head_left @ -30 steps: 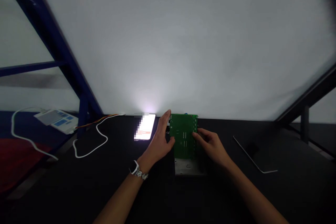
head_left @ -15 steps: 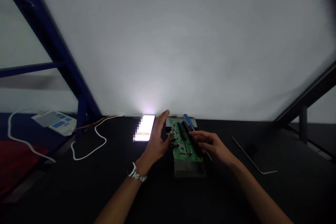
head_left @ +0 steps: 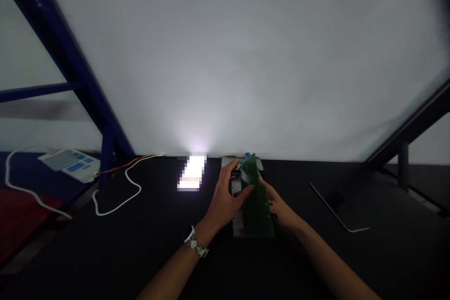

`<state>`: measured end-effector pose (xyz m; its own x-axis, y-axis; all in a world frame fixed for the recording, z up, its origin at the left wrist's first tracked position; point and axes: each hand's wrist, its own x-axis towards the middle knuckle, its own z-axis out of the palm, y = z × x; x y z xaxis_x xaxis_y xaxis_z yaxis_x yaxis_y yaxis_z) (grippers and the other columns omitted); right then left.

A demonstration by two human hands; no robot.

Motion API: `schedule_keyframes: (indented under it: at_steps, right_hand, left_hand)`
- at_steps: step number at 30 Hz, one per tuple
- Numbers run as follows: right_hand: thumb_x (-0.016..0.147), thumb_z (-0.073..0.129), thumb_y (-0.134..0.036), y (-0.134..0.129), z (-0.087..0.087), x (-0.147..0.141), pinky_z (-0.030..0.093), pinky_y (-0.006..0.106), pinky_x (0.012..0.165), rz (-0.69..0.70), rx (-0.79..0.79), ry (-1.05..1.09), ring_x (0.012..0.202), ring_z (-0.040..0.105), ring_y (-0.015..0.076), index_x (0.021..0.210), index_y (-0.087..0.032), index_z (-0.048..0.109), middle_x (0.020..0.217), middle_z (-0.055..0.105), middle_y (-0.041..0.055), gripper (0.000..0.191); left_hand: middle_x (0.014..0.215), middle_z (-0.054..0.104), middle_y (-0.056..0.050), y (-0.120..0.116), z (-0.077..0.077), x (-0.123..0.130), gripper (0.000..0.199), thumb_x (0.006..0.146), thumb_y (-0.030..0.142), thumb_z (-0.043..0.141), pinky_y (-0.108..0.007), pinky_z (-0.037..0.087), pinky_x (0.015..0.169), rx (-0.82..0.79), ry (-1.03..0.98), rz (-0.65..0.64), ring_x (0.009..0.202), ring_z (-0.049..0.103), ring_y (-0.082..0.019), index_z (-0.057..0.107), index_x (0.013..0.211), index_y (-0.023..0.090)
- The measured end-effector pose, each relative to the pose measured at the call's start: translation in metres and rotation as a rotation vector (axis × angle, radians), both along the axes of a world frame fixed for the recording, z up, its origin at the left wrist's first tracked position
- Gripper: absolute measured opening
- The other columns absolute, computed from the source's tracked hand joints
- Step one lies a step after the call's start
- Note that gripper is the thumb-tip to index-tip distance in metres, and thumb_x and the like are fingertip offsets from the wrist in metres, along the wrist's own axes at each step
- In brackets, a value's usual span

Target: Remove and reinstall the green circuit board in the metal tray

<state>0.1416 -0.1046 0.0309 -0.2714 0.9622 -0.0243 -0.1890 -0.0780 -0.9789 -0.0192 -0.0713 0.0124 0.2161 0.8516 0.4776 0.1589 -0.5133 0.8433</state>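
Note:
A green circuit board (head_left: 255, 201) stands tilted on edge above a grey metal chassis plate (head_left: 238, 225), and its lower end overlaps the plate. My left hand (head_left: 227, 192) grips the board's left side, with fingers across its face. My right hand (head_left: 279, 208) holds the opposite edge, its fingers partly hidden behind the board. At the board's far end, a blue screwdriver handle (head_left: 249, 155) shows, with most of the tool hidden. A silver watch (head_left: 194, 242) sits on my left wrist.
A lit phone (head_left: 191, 173) lies left of my hands on the black tabletop (head_left: 158, 243). Further left lie a white cable (head_left: 116, 205), a thin multicoloured wire (head_left: 133, 161) and a white-and-blue device (head_left: 68, 165). A bent metal rod (head_left: 333, 211) lies right. Blue steel framing (head_left: 66, 65) rises left.
The board has turned from lying nearly flat to a steeper tilt, with its component side turned away. My left hand has moved onto it, and the blue screwdriver handle is now mostly hidden.

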Motion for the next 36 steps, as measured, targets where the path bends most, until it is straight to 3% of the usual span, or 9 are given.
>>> schedule_keyframes:
  at_steps: [5, 9, 13, 17, 20, 24, 30, 32, 36]
  right_hand:
    - [0.071, 0.078, -0.028, 0.004, -0.005, 0.009, 0.056, 0.03, 0.063, 0.053, -0.03, 0.049, 0.069, 0.068, 0.0165, 0.106, -0.026, 0.054, 0.086, 0.069, 0.0007, 0.043]
    - [0.078, 0.074, -0.037, 0.013, -0.009, 0.021, 0.051, 0.022, 0.047, 0.001, -0.013, -0.023, 0.06, 0.06, 0.0121, 0.096, -0.025, 0.047, 0.077, 0.061, -0.0033, 0.034]
    - [0.074, 0.077, -0.039, 0.018, -0.007, 0.029, 0.048, 0.018, 0.039, -0.111, 0.06, -0.119, 0.055, 0.05, 0.0093, 0.091, -0.024, 0.045, 0.072, 0.051, -0.0063, 0.04]
    - [0.073, 0.078, -0.04, 0.018, -0.005, 0.03, 0.043, 0.017, 0.035, -0.201, 0.15, -0.176, 0.051, 0.044, 0.0081, 0.09, -0.024, 0.045, 0.071, 0.048, -0.0063, 0.04]
    - [0.074, 0.078, -0.038, 0.015, -0.001, 0.024, 0.042, 0.017, 0.039, -0.26, 0.216, -0.177, 0.057, 0.048, 0.0089, 0.094, -0.024, 0.049, 0.075, 0.05, -0.0045, 0.038]
    - [0.078, 0.075, -0.036, 0.008, 0.004, 0.012, 0.047, 0.019, 0.043, -0.202, 0.249, -0.129, 0.066, 0.055, 0.0114, 0.101, -0.024, 0.053, 0.088, 0.054, -0.0007, 0.034]
    - [0.084, 0.069, -0.037, -0.002, 0.004, -0.002, 0.048, 0.021, 0.046, -0.047, 0.25, -0.138, 0.07, 0.059, 0.013, 0.108, -0.025, 0.056, 0.097, 0.059, 0.0031, 0.03]
    - [0.085, 0.067, -0.039, -0.002, 0.002, -0.002, 0.044, 0.021, 0.045, -0.075, 0.24, -0.143, 0.062, 0.054, 0.0103, 0.104, -0.024, 0.056, 0.087, 0.057, 0.0006, 0.027]
    - [0.084, 0.068, -0.043, 0.002, 0.001, 0.001, 0.037, 0.02, 0.046, -0.151, 0.221, -0.175, 0.054, 0.044, 0.0081, 0.093, -0.021, 0.053, 0.068, 0.05, -0.0049, 0.028]
  left_hand:
    - [0.14, 0.047, -0.008, 0.001, 0.004, -0.002, 0.048, 0.089, 0.041, 0.061, -0.046, 0.044, 0.102, -0.046, -0.023, 0.001, 0.128, 0.046, -0.027, 0.048, 0.134, 0.029]
    - [0.111, 0.067, -0.008, 0.012, 0.008, -0.013, 0.039, 0.094, 0.049, 0.048, -0.042, 0.05, 0.091, -0.215, -0.121, 0.009, 0.102, 0.063, -0.024, 0.061, 0.117, 0.02]
    - [0.094, 0.071, -0.007, 0.023, 0.001, -0.021, 0.044, 0.091, 0.055, 0.049, -0.04, 0.053, 0.08, -0.378, -0.156, -0.017, 0.087, 0.065, -0.024, 0.069, 0.104, 0.018]
    - [0.09, 0.071, -0.008, 0.023, -0.006, -0.018, 0.043, 0.089, 0.055, 0.052, -0.039, 0.054, 0.075, -0.452, -0.113, -0.122, 0.085, 0.065, -0.024, 0.071, 0.099, 0.018]
    - [0.095, 0.071, -0.008, 0.016, -0.001, -0.012, 0.043, 0.091, 0.055, 0.05, -0.041, 0.054, 0.079, -0.501, -0.146, -0.223, 0.088, 0.065, -0.024, 0.07, 0.103, 0.018]
    - [0.1, 0.071, -0.007, 0.007, 0.005, -0.007, 0.046, 0.094, 0.056, 0.043, -0.043, 0.051, 0.087, -0.565, -0.238, -0.326, 0.094, 0.066, -0.023, 0.067, 0.112, 0.021]
    - [0.078, 0.069, -0.007, 0.005, -0.001, -0.008, 0.064, 0.092, 0.067, 0.033, -0.031, 0.051, 0.061, -0.696, -0.284, -0.321, 0.067, 0.063, -0.019, 0.068, 0.11, 0.016]
    - [0.081, 0.07, -0.008, 0.006, -0.001, -0.008, 0.065, 0.093, 0.067, 0.032, -0.032, 0.052, 0.064, -0.678, -0.29, -0.306, 0.072, 0.064, -0.02, 0.068, 0.11, 0.016]
    - [0.106, 0.071, -0.009, 0.007, 0.001, -0.005, 0.053, 0.091, 0.058, 0.049, -0.037, 0.05, 0.089, -0.507, -0.185, -0.213, 0.1, 0.064, -0.024, 0.066, 0.119, 0.017]
